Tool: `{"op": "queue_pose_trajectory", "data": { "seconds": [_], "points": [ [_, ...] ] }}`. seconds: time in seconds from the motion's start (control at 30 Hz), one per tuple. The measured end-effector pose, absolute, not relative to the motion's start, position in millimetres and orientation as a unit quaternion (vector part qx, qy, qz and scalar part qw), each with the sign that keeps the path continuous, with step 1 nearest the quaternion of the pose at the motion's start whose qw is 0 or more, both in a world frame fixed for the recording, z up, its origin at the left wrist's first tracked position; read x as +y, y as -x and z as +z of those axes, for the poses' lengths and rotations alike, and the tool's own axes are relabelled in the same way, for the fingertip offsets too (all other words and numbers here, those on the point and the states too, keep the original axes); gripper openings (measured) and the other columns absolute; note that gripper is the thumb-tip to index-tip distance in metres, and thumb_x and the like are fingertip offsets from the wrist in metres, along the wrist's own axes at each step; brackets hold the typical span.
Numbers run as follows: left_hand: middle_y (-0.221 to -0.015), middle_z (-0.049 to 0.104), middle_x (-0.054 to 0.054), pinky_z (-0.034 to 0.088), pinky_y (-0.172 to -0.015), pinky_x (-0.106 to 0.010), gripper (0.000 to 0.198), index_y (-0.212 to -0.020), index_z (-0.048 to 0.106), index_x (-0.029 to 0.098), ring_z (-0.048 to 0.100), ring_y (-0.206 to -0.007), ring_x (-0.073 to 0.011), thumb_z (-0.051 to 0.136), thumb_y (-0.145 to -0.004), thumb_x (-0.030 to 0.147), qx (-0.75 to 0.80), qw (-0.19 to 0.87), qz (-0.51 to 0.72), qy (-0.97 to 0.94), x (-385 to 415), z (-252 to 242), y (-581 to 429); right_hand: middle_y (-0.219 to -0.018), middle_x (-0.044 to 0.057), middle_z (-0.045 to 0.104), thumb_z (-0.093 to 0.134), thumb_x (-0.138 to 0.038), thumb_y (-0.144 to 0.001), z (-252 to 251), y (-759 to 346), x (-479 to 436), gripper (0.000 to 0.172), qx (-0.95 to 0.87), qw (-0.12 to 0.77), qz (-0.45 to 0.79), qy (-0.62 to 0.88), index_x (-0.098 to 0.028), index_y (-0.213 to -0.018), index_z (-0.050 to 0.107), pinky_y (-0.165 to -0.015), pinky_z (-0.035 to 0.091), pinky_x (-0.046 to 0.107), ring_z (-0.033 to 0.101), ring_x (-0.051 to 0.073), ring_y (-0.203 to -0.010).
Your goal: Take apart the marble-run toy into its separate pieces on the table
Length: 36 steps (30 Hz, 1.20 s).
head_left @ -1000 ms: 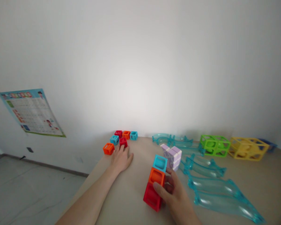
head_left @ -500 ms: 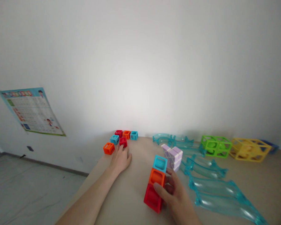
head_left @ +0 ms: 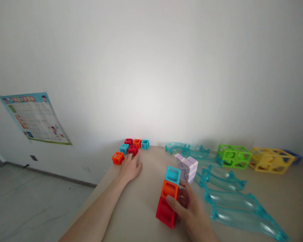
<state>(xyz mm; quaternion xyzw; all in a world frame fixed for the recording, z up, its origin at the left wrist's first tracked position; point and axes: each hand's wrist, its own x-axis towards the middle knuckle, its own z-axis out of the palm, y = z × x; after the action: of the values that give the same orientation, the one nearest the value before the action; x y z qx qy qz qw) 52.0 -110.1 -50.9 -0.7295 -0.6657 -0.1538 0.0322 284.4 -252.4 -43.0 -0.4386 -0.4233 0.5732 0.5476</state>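
My right hand (head_left: 189, 208) grips a joined row of three hollow toy cubes near the front. The row has a light blue cube (head_left: 173, 175) on top, an orange cube (head_left: 169, 190) in the middle and a red cube (head_left: 166, 212) at the bottom. My thumb presses on the red one; the other fingers are mostly hidden behind. Further away, my left hand (head_left: 130, 169) reaches to a second red cube (head_left: 133, 150) with its fingertips at the near side. Its thumb stands apart. Just left of it are a blue cube (head_left: 124, 148) and an orange cube (head_left: 118, 158).
Along the wall stand more cubes (head_left: 137, 144). A lilac block piece (head_left: 188, 168) sits behind my right hand. Clear teal track pieces (head_left: 237, 200) cover the right side, with green (head_left: 234, 156) and yellow (head_left: 271, 160) frame blocks behind. The table's left edge drops to the floor.
The fingers of my left hand have shifted slightly at the red cube. My right hand keeps hold of the three-cube row almost unmoved. The view has shifted a little.
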Motion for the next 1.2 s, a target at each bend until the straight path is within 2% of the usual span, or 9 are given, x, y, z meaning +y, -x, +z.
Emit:
{"op": "queue_pose_trajectory", "data": {
  "seconds": [0.13,0.33,0.63,0.83,0.9,0.93,1.03,1.1,1.2],
  "points": [
    [-0.134,0.045,-0.017,0.039,-0.098,-0.041,0.053,-0.136,0.049,0.019,0.050,-0.119,-0.0307,0.041,-0.089,0.043,-0.663,0.026,-0.156,0.732,-111,-53,-52,-0.093,0.007,0.072,0.080,-0.045,-0.063,-41,-284,-253,0.062,-0.413,0.549,0.571,0.449,-0.022,-0.112,0.048,-0.071,0.057,0.039,0.070,0.028,-0.084],
    [-0.136,0.045,-0.016,0.040,-0.099,-0.039,0.048,-0.131,0.054,0.021,0.051,-0.119,-0.0290,0.044,-0.089,0.041,-0.652,0.014,-0.164,0.740,-112,-51,-50,-0.096,0.008,0.072,0.078,-0.043,-0.067,-41,-284,-252,0.058,-0.419,0.548,0.582,0.430,-0.023,-0.113,0.049,-0.074,0.057,0.040,0.070,0.028,-0.086],
    [-0.127,0.052,-0.015,0.042,-0.096,-0.037,0.041,-0.119,0.062,0.018,0.056,-0.113,-0.0273,0.053,-0.084,0.038,-0.628,-0.003,-0.212,0.749,-114,-48,-47,-0.098,0.007,0.072,0.078,-0.044,-0.068,-46,-285,-252,0.059,-0.410,0.550,0.583,0.434,-0.024,-0.115,0.049,-0.073,0.058,0.040,0.070,0.028,-0.087],
    [-0.100,0.062,-0.010,0.044,-0.090,-0.031,0.029,-0.093,0.068,0.017,0.060,-0.097,-0.0197,0.043,-0.091,0.030,-0.597,-0.009,-0.319,0.736,-126,-33,-62,-0.100,0.008,0.071,0.078,-0.044,-0.068,-42,-285,-253,0.058,-0.421,0.542,0.589,0.426,-0.023,-0.116,0.052,-0.075,0.057,0.040,0.069,0.028,-0.089],
    [-0.090,0.064,-0.008,0.046,-0.084,-0.031,0.028,-0.092,0.068,0.017,0.061,-0.091,-0.0195,0.047,-0.090,0.035,-0.530,-0.109,-0.419,0.729,-138,-31,-74,-0.101,0.008,0.071,0.076,-0.044,-0.071,-41,-286,-254,0.058,-0.438,0.532,0.591,0.418,-0.022,-0.119,0.052,-0.077,0.057,0.041,0.069,0.028,-0.090],
    [-0.091,0.065,-0.007,0.047,-0.080,-0.030,0.029,-0.100,0.067,0.017,0.061,-0.088,-0.0190,0.049,-0.089,0.038,-0.494,-0.191,-0.453,0.717,-145,-31,-80,-0.102,0.008,0.071,0.074,-0.044,-0.073,-41,-287,-254,0.057,-0.451,0.528,0.588,0.416,-0.022,-0.121,0.053,-0.079,0.056,0.041,0.068,0.028,-0.091],
    [-0.091,0.067,-0.006,0.048,-0.071,-0.028,0.043,-0.123,0.058,0.019,0.062,-0.079,-0.0175,0.052,-0.088,0.043,-0.379,-0.434,-0.426,0.698,-163,-36,-101,-0.105,0.008,0.071,0.070,-0.044,-0.076,-39,-287,-255,0.052,-0.490,0.521,0.561,0.417,-0.021,-0.121,0.057,-0.084,0.053,0.039,0.066,0.028,-0.096],
    [-0.094,0.068,-0.006,0.047,-0.073,-0.029,0.043,-0.120,0.061,0.018,0.062,-0.082,-0.0183,0.058,-0.084,0.042,-0.341,-0.493,-0.417,0.683,-168,-39,-113,-0.106,0.008,0.071,0.070,-0.045,-0.075,-36,-287,-256,0.052,-0.505,0.518,0.548,0.419,-0.021,-0.120,0.061,-0.086,0.052,0.039,0.065,0.028,-0.097],
    [-0.085,0.069,-0.005,0.045,-0.074,-0.028,0.030,-0.097,0.070,0.015,0.060,-0.079,-0.0176,0.062,-0.081,0.038,-0.338,-0.515,-0.443,0.651,-167,-40,-130,-0.108,0.008,0.071,0.070,-0.046,-0.075,-30,-285,-255,0.052,-0.510,0.517,0.547,0.417,-0.021,-0.121,0.062,-0.089,0.051,0.039,0.065,0.028,-0.099]
  ]
}}
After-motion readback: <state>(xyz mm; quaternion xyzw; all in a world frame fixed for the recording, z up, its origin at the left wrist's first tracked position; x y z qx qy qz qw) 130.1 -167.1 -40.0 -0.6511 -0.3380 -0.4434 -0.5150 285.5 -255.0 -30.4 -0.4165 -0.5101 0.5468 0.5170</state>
